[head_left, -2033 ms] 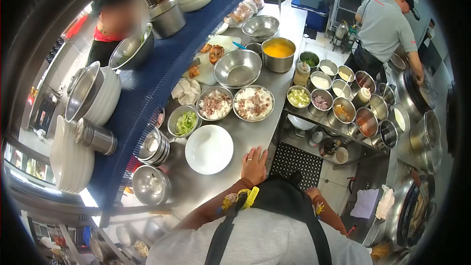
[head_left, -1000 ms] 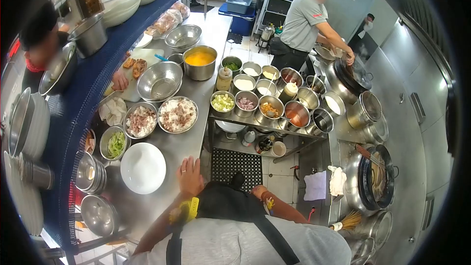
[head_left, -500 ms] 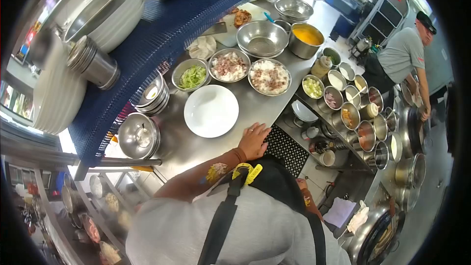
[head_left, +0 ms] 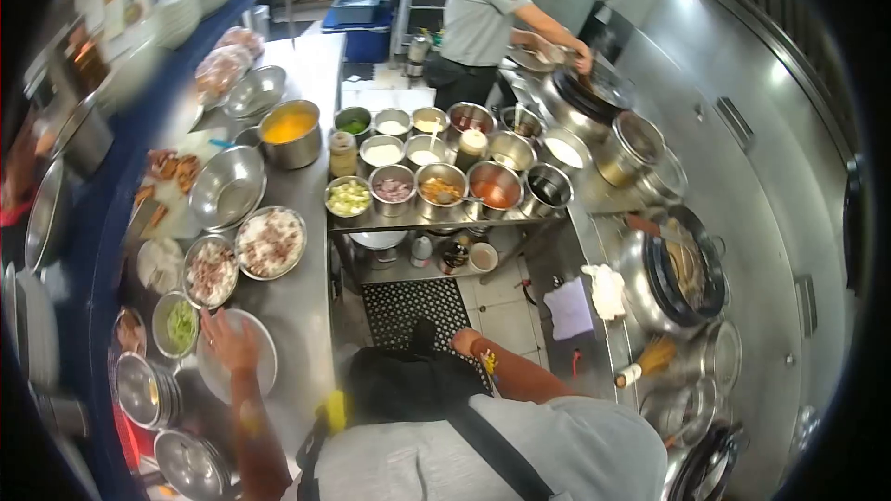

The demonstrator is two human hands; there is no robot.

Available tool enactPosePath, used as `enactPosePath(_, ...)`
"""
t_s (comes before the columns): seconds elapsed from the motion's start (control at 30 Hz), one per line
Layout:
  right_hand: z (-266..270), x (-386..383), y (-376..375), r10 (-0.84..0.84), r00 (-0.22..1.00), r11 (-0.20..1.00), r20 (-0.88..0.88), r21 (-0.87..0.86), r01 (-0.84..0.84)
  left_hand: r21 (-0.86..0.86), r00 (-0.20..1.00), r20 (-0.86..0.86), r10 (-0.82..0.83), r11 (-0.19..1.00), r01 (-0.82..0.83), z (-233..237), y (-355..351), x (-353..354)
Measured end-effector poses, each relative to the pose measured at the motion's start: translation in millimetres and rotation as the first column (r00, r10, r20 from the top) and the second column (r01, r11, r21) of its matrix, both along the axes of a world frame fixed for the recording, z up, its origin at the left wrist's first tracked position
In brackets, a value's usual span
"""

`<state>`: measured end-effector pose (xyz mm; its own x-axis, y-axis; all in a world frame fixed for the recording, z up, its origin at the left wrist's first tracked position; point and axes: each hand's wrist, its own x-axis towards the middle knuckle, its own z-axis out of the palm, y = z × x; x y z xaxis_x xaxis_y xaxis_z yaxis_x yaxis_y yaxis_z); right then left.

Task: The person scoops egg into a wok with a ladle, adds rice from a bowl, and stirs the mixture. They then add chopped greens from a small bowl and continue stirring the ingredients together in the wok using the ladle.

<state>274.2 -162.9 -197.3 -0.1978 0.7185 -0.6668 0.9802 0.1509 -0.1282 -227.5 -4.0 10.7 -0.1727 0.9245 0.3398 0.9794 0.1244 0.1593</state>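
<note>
My left hand, fingers spread, is over the white plate on the steel counter and hides part of it. Close beyond the fingertips are a bowl of shredded green vegetable and a bowl of white rice with brown meat bits. A second bowl of rice and meat stands farther along. My right hand hangs low in front of my body, above the black perforated floor mat; its fingers are too small and blurred to make out.
Metal containers of sauces and chopped food crowd the shelf ahead. A co-worker reaches over a large pan at the back right. Woks line the right side; stacked metal bowls sit at the lower left.
My view has swung to the right, bringing the stove side into sight. My left hand has gone from the counter edge to over the plate. The right arm shows more fully.
</note>
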Motion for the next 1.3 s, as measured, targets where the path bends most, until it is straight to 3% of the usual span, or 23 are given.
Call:
enactPosePath(0.07, 24.7, -9.0, -4.8, -0.496, 0.859, 0.868, -0.127, -0.043, 0.494, 0.033, 1.000, 0.014, 0.012, 0.999, -0.013, -13.9, 0.7, -7.0)
enactPosePath(0.1, 24.8, -7.4, -4.3, -0.616, 0.776, 0.786, -0.137, -0.176, 0.593, 0.009, 1.000, 0.007, 0.006, 1.000, -0.006, -12.2, -1.3, -6.7)
enactPosePath(0.2, -3.4, -0.2, -9.5, -0.467, 0.874, 0.884, -0.131, -0.038, 0.467, -0.023, 0.998, -0.024, -0.055, 0.998, 0.055, -0.6, -12.1, -4.3)
enactPosePath(0.23, -3.2, 3.7, -13.6, -0.110, 0.987, 0.988, -0.119, 0.095, 0.122, -0.034, 0.997, -0.024, -0.080, 0.996, 0.079, -0.5, -17.5, -4.6)
enactPosePath(0.33, 6.5, 17.9, -21.1, -0.002, 0.989, 0.988, -0.146, 0.155, 0.025, -0.036, 0.989, -0.034, -0.145, 0.989, 0.144, 1.5, -34.3, -8.8)
enactPosePath(0.43, -8.1, 47.9, -45.4, -0.067, 0.994, 0.987, -0.089, 0.141, 0.079, -0.007, 0.986, -0.053, -0.157, 0.988, 0.157, -8.4, -60.6, -15.6)
enactPosePath(0.5, -61.6, 80.3, -77.7, 0.024, 0.998, 0.988, -0.052, 0.156, -0.016, 0.067, 0.980, -0.027, -0.199, 0.978, 0.200, -2.6, -75.3, -17.9)
enactPosePath(0.53, -94.8, 100.0, -93.1, 0.199, 0.979, 0.951, -0.032, 0.247, -0.185, 0.070, 0.978, -0.070, -0.199, 0.977, 0.203, -9.0, -78.1, -26.6)
enactPosePath(0.57, -74.9, 95.5, -99.0, 0.160, 0.987, 0.963, -0.009, 0.221, -0.154, -0.061, 0.987, -0.069, -0.142, 0.989, 0.138, 19.0, -84.5, -15.8)
enactPosePath(0.6, -68.5, 98.9, -91.0, 0.164, 0.983, 0.979, 0.083, -0.131, -0.153, -0.048, 0.987, -0.049, -0.155, 0.987, 0.153, 20.4, -87.1, -19.9)
enactPosePath(0.63, -90.5, 110.6, -94.1, -0.049, 0.999, 0.978, 0.006, -0.204, 0.050, -0.043, 0.991, -0.102, -0.086, 0.996, 0.082, 20.1, -88.1, -16.1)
enactPosePath(0.67, -112.7, 121.5, -109.1, -0.313, 0.949, 0.911, -0.030, -0.294, 0.291, -0.055, 0.997, 0.035, -0.064, 0.996, 0.066, 32.7, -82.9, -5.5)
enactPosePath(0.73, -103.3, 110.0, -114.2, 0.084, 0.996, 0.962, -0.007, 0.260, -0.079, 0.180, 0.933, 0.199, -0.300, 0.947, 0.266, 37.1, -67.6, 9.7)
enactPosePath(0.77, -80.5, 84.0, -100.2, -0.076, 0.986, 0.906, -0.151, 0.403, 0.132, 0.241, 0.865, 0.319, -0.387, 0.916, 0.321, 48.6, -61.4, 33.7)
enactPosePath(0.8, 13.8, 41.6, -69.9, -0.530, 0.723, 0.755, -0.443, 0.142, 0.640, 0.190, 0.812, 0.462, -0.357, 0.934, 0.302, 56.2, -55.2, 61.5)
enactPosePath(0.83, 111.0, 0.5, -45.5, -0.634, 0.513, 0.619, -0.579, 0.018, 0.785, 0.172, 0.619, 0.695, -0.367, 0.920, 0.353, 52.9, -48.3, 89.1)
enactPosePath(0.87, 129.5, -24.1, -28.5, -0.580, 0.494, 0.569, -0.648, 0.113, 0.815, 0.151, 0.386, 0.868, -0.313, 0.906, 0.395, 49.0, -45.5, 114.0)
enactPosePath(0.93, 211.9, -69.7, 1.4, -0.106, 0.636, 0.516, -0.764, 0.504, 0.692, 0.038, -0.089, 0.996, 0.011, 0.849, 0.527, 52.0, -47.5, 171.6)
enactPosePath(1.0, 270.7, -97.3, 14.1, 0.238, 0.657, 0.461, -0.716, 0.678, 0.572, 0.045, -0.303, 0.925, 0.230, 0.726, 0.687, 41.5, -56.2, 229.7)
enactPosePath(1.07, 284.9, -107.4, 4.7, 0.374, 0.691, 0.329, -0.618, 0.786, 0.524, 0.189, -0.541, 0.658, 0.524, 0.580, 0.792, 17.5, -80.8, 282.6)
enactPosePath(1.1, 280.1, -98.1, -2.5, 0.366, 0.687, 0.308, -0.627, 0.779, 0.546, 0.313, -0.520, 0.414, 0.747, 0.420, 0.852, 47.5, -104.7, 306.0)
enactPosePath(1.17, 248.2, -73.3, -11.8, 0.362, 0.674, 0.224, -0.644, 0.762, 0.608, 0.161, -0.412, 0.558, 0.721, 0.393, 0.905, 30.4, -117.7, 331.8)
enactPosePath(1.3, 161.1, 14.7, -44.7, -0.247, 0.542, 0.520, -0.803, 0.362, 0.774, -0.081, -0.118, 0.589, 0.800, 0.203, 0.976, 30.0, -135.6, 351.5)
